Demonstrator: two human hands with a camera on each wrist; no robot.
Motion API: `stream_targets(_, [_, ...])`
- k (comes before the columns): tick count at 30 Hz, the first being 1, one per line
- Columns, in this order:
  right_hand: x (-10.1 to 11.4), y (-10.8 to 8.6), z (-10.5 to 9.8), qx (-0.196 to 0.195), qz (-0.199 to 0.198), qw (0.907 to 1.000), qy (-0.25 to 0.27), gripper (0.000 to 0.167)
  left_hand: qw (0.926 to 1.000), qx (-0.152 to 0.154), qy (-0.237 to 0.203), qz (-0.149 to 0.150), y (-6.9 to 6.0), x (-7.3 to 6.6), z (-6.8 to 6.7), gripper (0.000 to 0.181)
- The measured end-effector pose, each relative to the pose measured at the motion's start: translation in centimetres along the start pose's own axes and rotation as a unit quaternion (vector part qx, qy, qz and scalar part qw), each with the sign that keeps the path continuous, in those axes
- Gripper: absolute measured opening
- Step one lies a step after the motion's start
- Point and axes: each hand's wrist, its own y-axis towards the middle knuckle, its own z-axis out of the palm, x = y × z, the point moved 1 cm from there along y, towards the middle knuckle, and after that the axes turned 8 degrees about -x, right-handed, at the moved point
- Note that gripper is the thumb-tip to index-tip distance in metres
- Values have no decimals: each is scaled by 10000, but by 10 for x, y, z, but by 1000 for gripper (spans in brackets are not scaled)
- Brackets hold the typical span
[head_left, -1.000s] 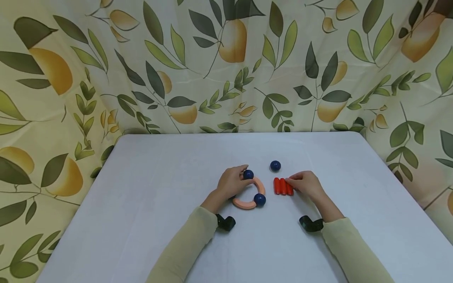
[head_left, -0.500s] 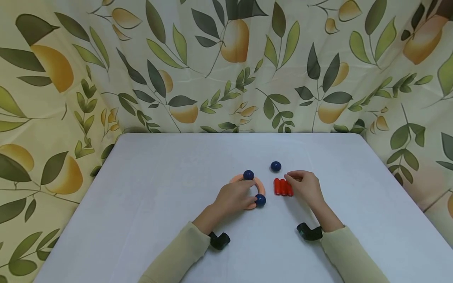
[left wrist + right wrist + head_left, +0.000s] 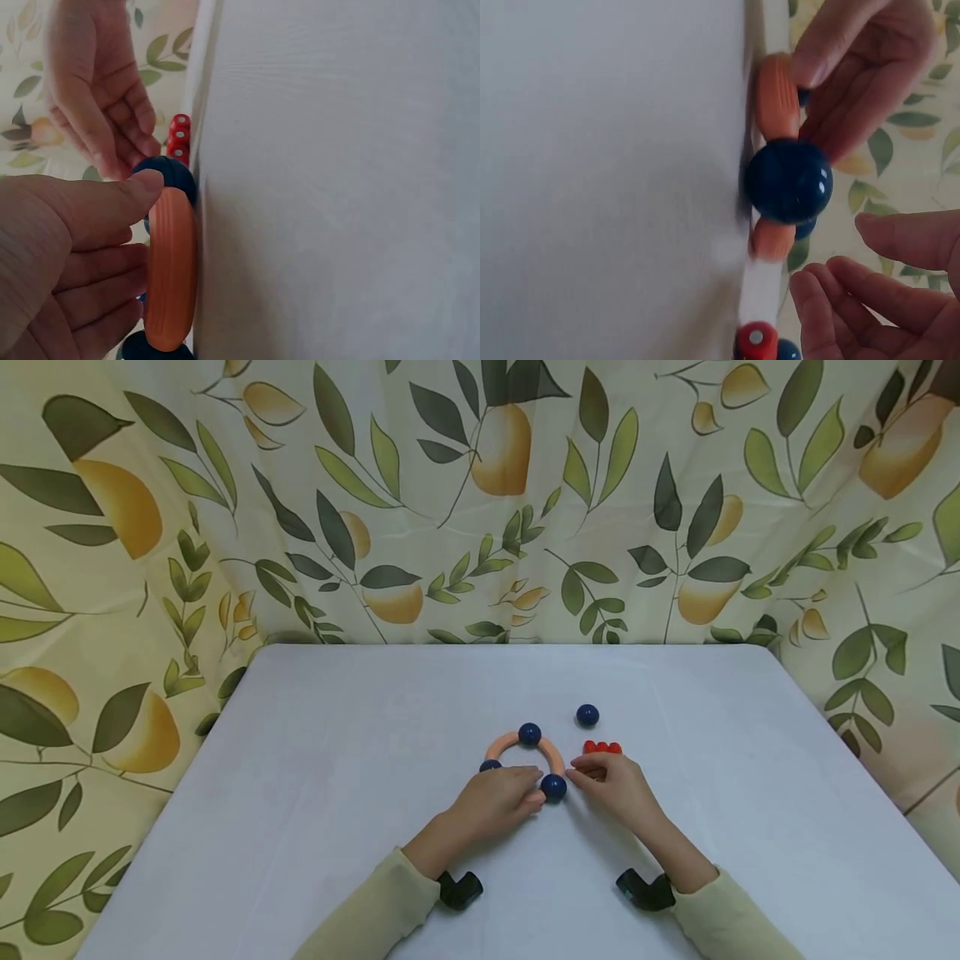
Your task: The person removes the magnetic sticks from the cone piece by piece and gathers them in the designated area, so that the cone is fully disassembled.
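A ring of curved orange rods joined by blue balls lies on the table. My left hand is at the ring's near side. In the left wrist view its thumb lies at the joint of an orange rod and a blue ball, with the fingers bent behind the rod. My right hand hovers just right of the ring's near right ball. Thumb and fingers are apart in the right wrist view, with nothing between them. The ring's near part is hidden by the left hand.
Three short red rods stand side by side beyond the right hand, partly covered by it; pale dots mark their ends. A loose blue ball lies behind them. A leaf-patterned curtain hangs behind the white table.
My left hand has moved from the ring's far ball to its near side. My right hand has left the red rods and come nearer, toward the ring. The red rods stay put.
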Motion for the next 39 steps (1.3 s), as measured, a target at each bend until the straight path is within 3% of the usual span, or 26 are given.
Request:
stream_targets(4, [5,-6,7,207,-43,9997,94,24,9999,-91,79,99,1,-1,2,16])
stream_targets(10, [9,-8,14,572,-185,9981,-124,25,9992,76,367,134,5,-3,3,17])
stream_targets(17, [11,-3,21,623,-406,9959,-506,26,9983,60,553,159,6,-3,3,20])
stream_targets(24, [14,-1,22,698,-426,9952,-537,24,9965,56,809,199,7,-2,5,22])
stream_targets(32, [14,0,21,742,-454,9951,-474,22,9972,131,681,284,8,0,3,20])
stream_targets(39, [11,2,18,652,-536,9944,-628,24,9982,25,439,405,6,2,4,18])
